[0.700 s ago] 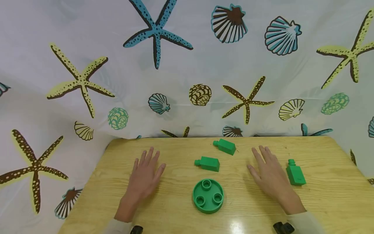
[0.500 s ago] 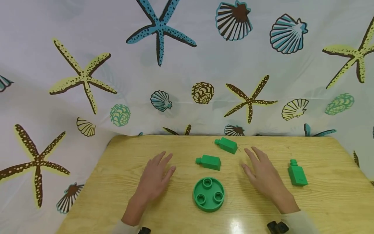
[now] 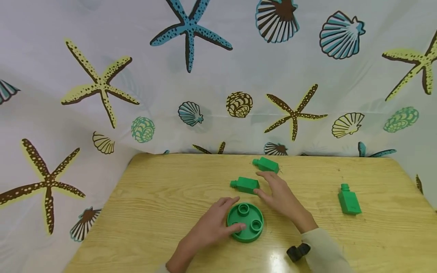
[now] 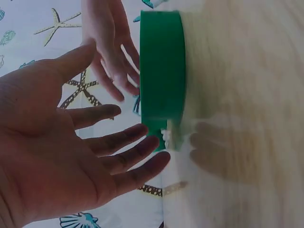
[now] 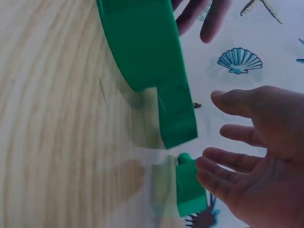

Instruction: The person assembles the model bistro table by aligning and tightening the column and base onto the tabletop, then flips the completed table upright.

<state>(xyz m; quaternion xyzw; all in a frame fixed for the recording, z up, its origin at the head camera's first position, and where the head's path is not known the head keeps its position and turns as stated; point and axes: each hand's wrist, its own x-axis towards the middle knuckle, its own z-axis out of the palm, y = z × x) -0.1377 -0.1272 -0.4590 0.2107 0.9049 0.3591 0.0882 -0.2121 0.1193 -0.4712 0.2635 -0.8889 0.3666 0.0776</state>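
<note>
A round green base [image 3: 248, 239] with raised ring sockets lies flat on the table. My left hand [image 3: 209, 224] hovers at its left side, thumb over the rim, covering part of one socket. In the left wrist view the fingers spread loosely, apart from the base [image 4: 163, 66]. Just behind the base lies a green bottle-shaped block [image 3: 248, 185] with a ridged neck pointing left. My right hand [image 3: 278, 195] is at this block's right end, its thumb near it and nothing gripped. A second such block [image 3: 268, 165] lies beyond those fingertips.
A third green bottle-shaped block [image 3: 349, 201] lies at the right, neck pointing away. The wooden table [image 3: 164, 189] ends at a white cloth [image 3: 211, 83] printed with starfish and shells. A black wrist camera [image 3: 298, 252] sits by the right sleeve.
Both hands have come inward from the sides. The left moved right to the base; the right moved left to the nearer block. Base and blocks keep their places on the table.
</note>
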